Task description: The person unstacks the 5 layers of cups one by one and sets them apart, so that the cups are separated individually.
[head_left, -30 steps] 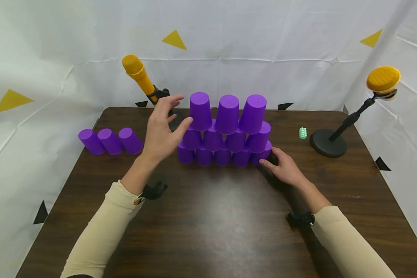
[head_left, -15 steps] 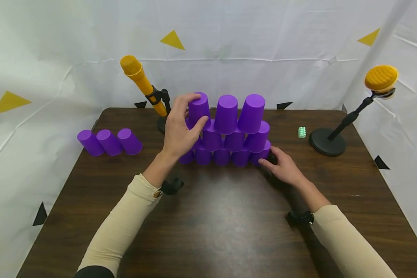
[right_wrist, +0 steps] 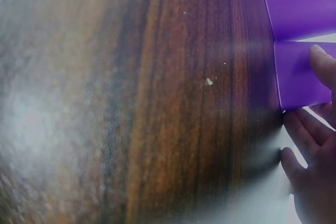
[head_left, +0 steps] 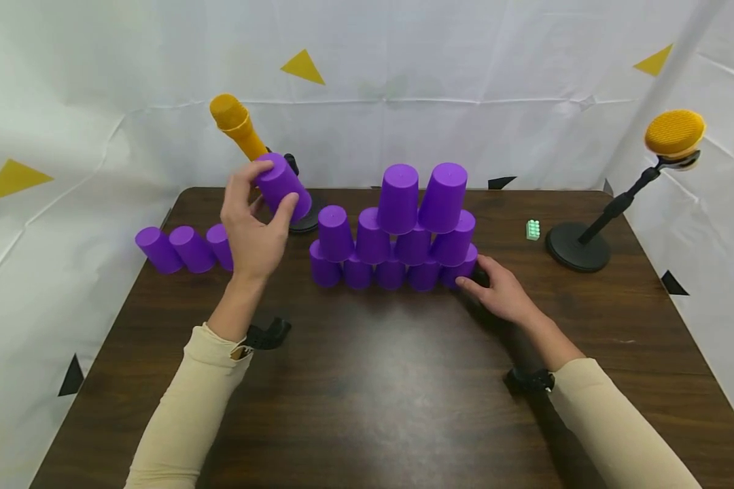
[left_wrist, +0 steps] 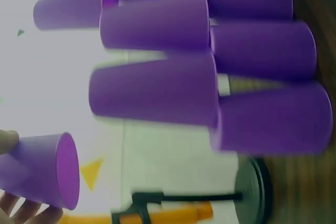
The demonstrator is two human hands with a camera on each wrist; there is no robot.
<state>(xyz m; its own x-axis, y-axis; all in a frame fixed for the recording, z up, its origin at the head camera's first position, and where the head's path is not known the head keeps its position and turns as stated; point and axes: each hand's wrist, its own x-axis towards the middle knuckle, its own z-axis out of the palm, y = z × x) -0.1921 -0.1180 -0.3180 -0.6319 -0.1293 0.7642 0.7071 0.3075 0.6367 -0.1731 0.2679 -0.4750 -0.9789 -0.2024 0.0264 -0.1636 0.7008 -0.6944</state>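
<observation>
My left hand holds a purple cup in the air, left of the stack, with the thumb on its near side. The left wrist view shows that cup apart from the others, its mouth turned toward the stack. Upside-down purple cups form a tiered wall, with two cups on the top tier and several in each row below. My right hand grips the bottom row's right-end cup. In the right wrist view the thumb lies on this cup, with fingers along its side.
Three purple cups stand at the table's left edge, the third partly behind my left hand. A yellow microphone on a black stand is behind the held cup. Rightward are a mint-green toy brick and a yellow round-headed microphone on a stand.
My left hand has reached the top tier's left cup, taken hold of it and carried it off to the left, tilting it. My right hand has stayed at the bottom right cup.
</observation>
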